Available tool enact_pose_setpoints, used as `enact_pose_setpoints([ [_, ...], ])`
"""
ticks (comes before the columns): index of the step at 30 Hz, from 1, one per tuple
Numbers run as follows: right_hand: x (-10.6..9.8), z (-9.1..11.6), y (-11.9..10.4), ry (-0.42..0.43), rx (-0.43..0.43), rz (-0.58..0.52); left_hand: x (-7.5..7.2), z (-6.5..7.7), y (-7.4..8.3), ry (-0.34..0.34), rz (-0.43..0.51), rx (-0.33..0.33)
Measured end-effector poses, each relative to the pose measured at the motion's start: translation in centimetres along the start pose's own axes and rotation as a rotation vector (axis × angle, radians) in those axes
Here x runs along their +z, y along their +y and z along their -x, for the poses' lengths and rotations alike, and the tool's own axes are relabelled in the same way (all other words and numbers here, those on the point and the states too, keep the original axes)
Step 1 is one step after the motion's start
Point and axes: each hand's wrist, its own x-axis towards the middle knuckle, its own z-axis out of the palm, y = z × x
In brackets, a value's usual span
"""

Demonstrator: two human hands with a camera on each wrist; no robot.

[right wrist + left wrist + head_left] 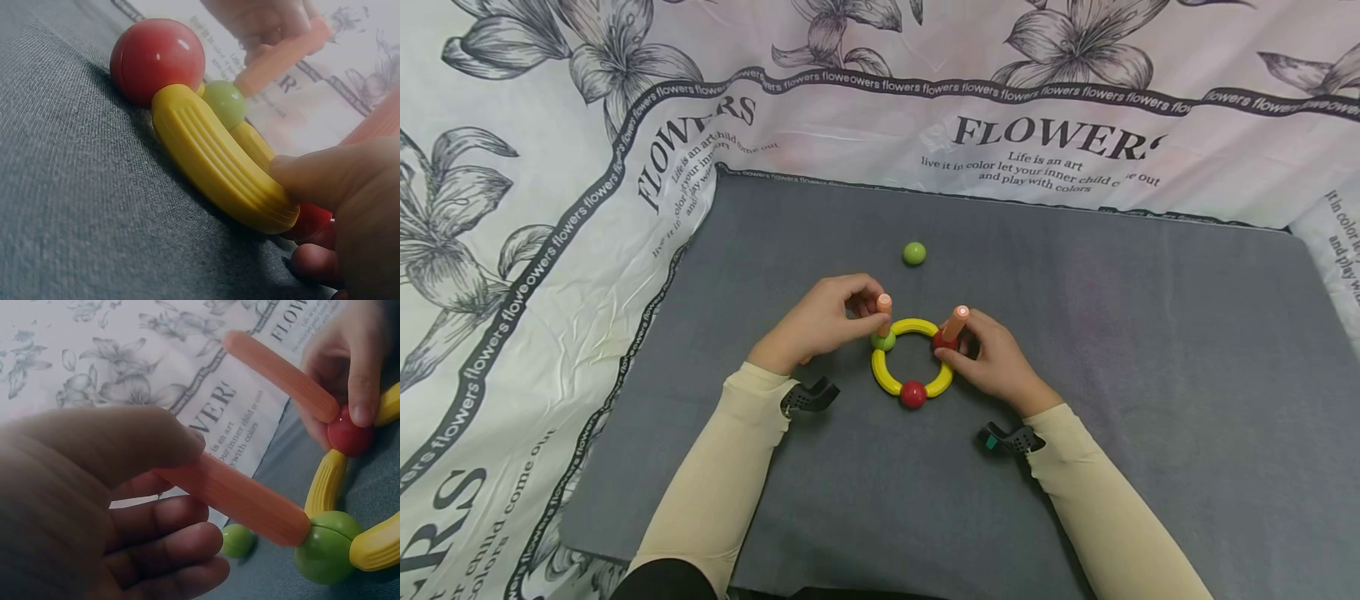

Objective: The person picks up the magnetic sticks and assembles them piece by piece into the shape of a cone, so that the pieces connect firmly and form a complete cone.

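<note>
A ring of yellow curved rods (886, 373), joined by balls, lies on the grey cloth. My left hand (831, 321) pinches the upper part of an orange rod (244, 500) between thumb and forefinger. That rod's lower end meets the green ball (328, 547) on the ring's left side. On the opposite side, my right hand (996, 358) grips the red ball (350, 431), its fingers partly hidden in the head view. A second orange rod (956, 323) slants up from this ball. Another red ball (156, 62) forms the ring's near side.
Beyond the ring, a loose green ball (913, 253) rests on the grey cloth (1150, 375). Flower-printed white fabric (850, 125) borders the surface at the back and left. A dark strap (808, 396) is at the left wrist, with a similar one (1011, 437) at the right.
</note>
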Motion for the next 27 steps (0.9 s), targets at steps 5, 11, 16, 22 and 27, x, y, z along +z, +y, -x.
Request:
enact_pose_setpoints([
  [5,0.1,0.1,0.1,0.001,0.007,0.008,0.0,-0.2,-0.5,-0.052,-0.034,-0.06],
  [11,0.1,0.1,0.1,0.011,0.016,0.014,0.7,-0.1,-0.4,-0.199,-0.243,-0.289],
  [16,0.2,0.2,0.1,0.019,0.02,0.027,2.1,-0.1,-0.4,-0.33,-0.324,-0.449],
  [22,0.2,0.2,0.1,0.015,0.038,0.032,3.2,-0.3,-0.4,-0.336,-0.274,-0.487],
  [27,0.1,0.3,0.2,-0.003,0.022,0.018,3.1,-0.6,-0.7,-0.255,-0.284,-0.517],
])
